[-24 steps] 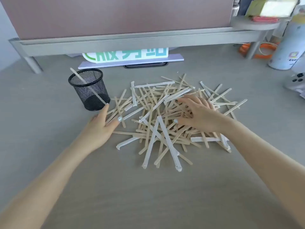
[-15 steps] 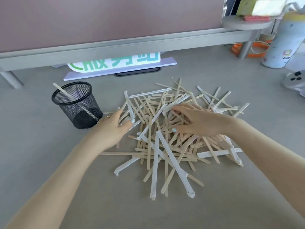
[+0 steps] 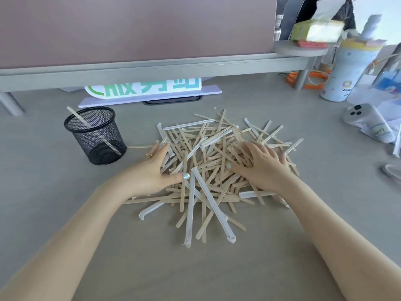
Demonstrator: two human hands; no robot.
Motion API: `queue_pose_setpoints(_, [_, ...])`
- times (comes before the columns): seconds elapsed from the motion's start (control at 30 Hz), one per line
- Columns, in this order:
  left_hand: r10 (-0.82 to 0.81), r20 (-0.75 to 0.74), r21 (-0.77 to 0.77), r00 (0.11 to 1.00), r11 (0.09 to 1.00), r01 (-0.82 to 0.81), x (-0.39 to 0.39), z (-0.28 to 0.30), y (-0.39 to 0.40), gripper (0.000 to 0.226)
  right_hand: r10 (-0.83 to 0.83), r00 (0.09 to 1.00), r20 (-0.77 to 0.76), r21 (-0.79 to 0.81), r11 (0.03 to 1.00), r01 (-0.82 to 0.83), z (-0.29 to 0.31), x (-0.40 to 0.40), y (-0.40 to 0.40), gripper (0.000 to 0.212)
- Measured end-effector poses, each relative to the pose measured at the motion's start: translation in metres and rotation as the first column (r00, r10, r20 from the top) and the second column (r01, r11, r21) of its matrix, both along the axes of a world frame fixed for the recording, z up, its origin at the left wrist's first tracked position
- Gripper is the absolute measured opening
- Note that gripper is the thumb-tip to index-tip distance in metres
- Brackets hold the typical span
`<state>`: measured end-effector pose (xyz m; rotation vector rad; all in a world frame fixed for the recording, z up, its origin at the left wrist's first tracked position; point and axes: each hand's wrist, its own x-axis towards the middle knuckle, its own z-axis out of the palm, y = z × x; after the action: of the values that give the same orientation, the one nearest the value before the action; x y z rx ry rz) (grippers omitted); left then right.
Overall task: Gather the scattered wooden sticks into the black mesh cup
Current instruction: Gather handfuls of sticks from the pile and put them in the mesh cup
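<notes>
A loose pile of flat wooden sticks, mixed with a few white paper-wrapped ones, lies on the grey desk in the middle of the view. The black mesh cup stands upright to the pile's left, with one stick leaning inside it. My left hand presses against the left edge of the pile, fingers straight, just right of the cup. My right hand rests on top of the pile's right half, fingers spread and slightly bent over the sticks. A single stick lies apart between cup and pile.
A low grey shelf rail and a green-and-white sign run along the back. At right stand a pale bottle, an orange cable coil and a white controller. Bare desk lies in front of the pile.
Both hands have pushed inward on the pile, the left sliding right into its edge and the right staying on top. The sticks are bunched closer. The view has tilted down.
</notes>
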<state>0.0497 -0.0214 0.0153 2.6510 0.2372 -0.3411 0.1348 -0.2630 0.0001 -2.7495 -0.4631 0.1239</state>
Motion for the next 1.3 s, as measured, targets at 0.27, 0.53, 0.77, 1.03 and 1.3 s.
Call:
queue_pose_setpoints(0.27, [0.078,0.041,0.004,0.996,0.997,-0.078,0.001,-0.003,-0.002,0.083,0.079,0.993,0.089,0.111,0.990,-0.088,-0.011,0.000,0.018,0.053])
queue_pose_setpoints(0.53, [0.142,0.077,0.041,0.987,0.989,-0.145,0.011,-0.010,0.001,0.065,0.183,0.983,-0.003,0.208,0.962,-0.179,-0.005,-0.005,0.012,0.071])
queue_pose_setpoints(0.77, [0.099,0.113,0.112,0.989,0.987,-0.112,0.006,0.004,-0.002,0.074,0.183,0.983,0.003,0.294,0.940,-0.176,0.002,-0.007,0.012,0.059])
queue_pose_setpoints(1.03, [0.155,0.094,0.249,0.983,0.953,-0.174,0.025,0.015,-0.011,0.058,0.249,0.968,-0.009,0.043,0.968,-0.249,0.019,0.019,0.024,0.060])
queue_pose_setpoints(1.3, [0.151,0.193,0.291,0.969,0.935,-0.204,0.033,0.007,-0.016,0.061,0.166,0.973,0.162,-0.007,0.986,-0.167,0.005,0.016,0.018,0.035])
